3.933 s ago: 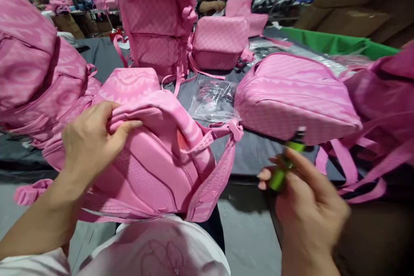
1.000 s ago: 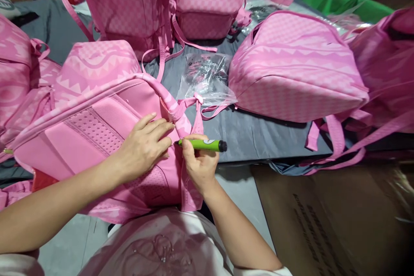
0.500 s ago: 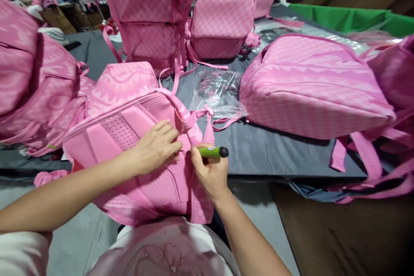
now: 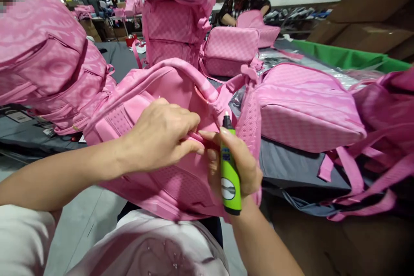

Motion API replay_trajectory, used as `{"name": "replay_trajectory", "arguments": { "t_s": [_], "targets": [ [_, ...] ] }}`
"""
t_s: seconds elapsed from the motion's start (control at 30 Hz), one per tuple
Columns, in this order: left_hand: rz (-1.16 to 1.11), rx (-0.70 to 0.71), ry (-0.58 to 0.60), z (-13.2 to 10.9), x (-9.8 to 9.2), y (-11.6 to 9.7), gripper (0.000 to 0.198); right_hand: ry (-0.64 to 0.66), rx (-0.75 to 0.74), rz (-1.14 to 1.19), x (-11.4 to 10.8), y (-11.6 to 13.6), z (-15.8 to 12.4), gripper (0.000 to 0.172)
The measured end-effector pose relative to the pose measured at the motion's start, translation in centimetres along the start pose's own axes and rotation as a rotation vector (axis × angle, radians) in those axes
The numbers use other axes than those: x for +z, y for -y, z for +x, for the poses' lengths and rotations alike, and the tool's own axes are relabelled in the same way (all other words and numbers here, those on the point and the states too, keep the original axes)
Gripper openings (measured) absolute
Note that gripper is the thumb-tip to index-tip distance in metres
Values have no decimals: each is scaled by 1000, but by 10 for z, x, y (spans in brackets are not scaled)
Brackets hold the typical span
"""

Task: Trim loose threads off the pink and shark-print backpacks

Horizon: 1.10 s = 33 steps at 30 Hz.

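Observation:
A pink backpack [image 4: 168,95] stands tilted against my lap with its padded back panel toward me. My left hand [image 4: 161,133] grips the panel near the base of the shoulder strap [image 4: 249,116]. My right hand [image 4: 233,164] is shut on a green marker [image 4: 229,177], held upright with its tip pointing up at the seam beside the strap. The two hands touch at the fingertips over the same spot on the backpack.
More pink backpacks lie all round: one to the right [image 4: 307,103], a pile at the left [image 4: 48,60], a stack at the back [image 4: 177,13]. The table has a dark grey cover [image 4: 291,159]. A person [image 4: 246,0] works at the far side. Green cloth [image 4: 343,56] lies back right.
The backpack has been lifted and tipped up toward me. The marker has turned from lying sideways to standing upright in my right hand. My left hand has closed on the panel.

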State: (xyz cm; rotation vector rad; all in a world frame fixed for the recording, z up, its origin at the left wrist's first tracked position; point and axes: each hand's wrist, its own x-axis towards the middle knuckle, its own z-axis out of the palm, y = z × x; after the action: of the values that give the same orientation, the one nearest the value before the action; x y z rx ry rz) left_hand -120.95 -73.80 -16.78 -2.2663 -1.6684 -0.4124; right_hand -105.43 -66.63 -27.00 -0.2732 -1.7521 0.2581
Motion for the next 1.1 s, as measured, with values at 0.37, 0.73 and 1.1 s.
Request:
{"name": "replay_trajectory", "arguments": {
  "t_s": [0.37, 0.73, 1.1],
  "targets": [
    [-59, -55, -162, -1, 81, 62, 57, 155, 63, -104, 11, -59, -69, 48],
    [39, -98, 338, 56, 126, 71, 67, 268, 163, -55, 17, -33, -76, 36],
    [184, 11, 389, 51, 137, 48, 137, 167, 198, -14, 21, -45, -82, 38]
  ]
}}
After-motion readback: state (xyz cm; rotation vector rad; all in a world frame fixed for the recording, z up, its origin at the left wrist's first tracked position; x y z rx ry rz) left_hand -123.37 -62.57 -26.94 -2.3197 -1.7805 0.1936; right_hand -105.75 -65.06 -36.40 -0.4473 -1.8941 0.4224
